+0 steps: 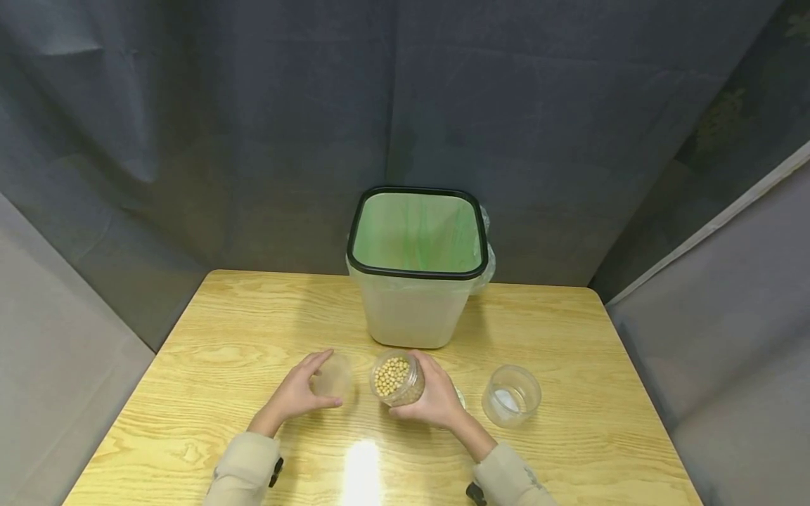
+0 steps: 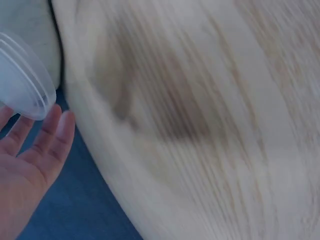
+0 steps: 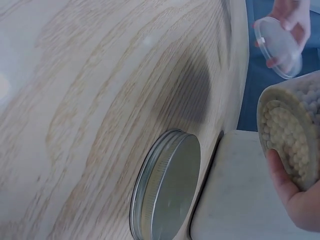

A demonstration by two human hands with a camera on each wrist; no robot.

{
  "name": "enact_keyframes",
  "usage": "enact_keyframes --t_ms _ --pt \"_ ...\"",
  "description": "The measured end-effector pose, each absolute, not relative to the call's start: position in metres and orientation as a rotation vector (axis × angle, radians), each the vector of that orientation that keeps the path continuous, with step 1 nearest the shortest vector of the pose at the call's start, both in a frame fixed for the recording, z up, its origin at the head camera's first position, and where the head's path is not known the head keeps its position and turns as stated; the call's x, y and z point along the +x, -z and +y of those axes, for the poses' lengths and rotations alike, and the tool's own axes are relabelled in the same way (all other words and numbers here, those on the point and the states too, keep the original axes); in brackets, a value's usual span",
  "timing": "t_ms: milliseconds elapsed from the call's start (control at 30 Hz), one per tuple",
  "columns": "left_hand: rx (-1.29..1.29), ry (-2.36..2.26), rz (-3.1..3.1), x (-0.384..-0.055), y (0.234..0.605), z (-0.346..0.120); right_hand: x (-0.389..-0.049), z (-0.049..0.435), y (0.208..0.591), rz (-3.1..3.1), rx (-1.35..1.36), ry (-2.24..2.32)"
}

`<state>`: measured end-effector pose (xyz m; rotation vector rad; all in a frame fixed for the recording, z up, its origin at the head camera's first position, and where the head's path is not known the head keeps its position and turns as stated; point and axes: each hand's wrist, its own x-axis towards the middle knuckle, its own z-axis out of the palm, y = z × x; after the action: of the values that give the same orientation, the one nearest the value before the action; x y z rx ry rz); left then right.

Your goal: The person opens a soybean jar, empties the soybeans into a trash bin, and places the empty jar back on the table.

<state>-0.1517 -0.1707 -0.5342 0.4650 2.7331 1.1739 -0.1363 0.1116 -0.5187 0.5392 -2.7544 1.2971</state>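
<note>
My left hand [image 1: 296,392] pinches a round translucent plastic lid [image 1: 335,376] by its edge, thumb on one side and fingers on the other. In the left wrist view the lid [image 2: 25,80] is held over the straightened fingers. My right hand [image 1: 438,399] grips a clear jar [image 1: 414,388] of yellow soybeans [image 1: 391,375], tilted to the left with its round mouth towards the plastic lid. A metal screw lid [image 3: 175,187] lies on the table below the right hand, mostly hidden by it in the head view.
A bin [image 1: 414,309] with a black rim and a green liner stands at the back middle of the table [image 1: 253,316]. To the right of my right hand is a clear round container [image 1: 528,397] with something white [image 1: 506,400] inside. Dark cloth [image 1: 304,140] hangs behind.
</note>
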Motion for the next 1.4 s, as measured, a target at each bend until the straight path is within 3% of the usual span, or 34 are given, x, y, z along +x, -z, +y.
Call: enact_keyframes --t_ms 467,900,1400 --pt "0.386 -0.844 2.814 -0.158 0.556 -0.174 -0.134 0.117 0.519 -2.739 0.517 -1.316" --pt "0.4 -0.578 2.875 -0.152 0.555 -0.166 -0.133 0.124 0.52 -2.703 0.515 -1.294" --pt "0.373 -0.902 2.906 -0.16 0.516 -0.169 -0.13 0.129 0.515 -2.687 0.48 -1.337"
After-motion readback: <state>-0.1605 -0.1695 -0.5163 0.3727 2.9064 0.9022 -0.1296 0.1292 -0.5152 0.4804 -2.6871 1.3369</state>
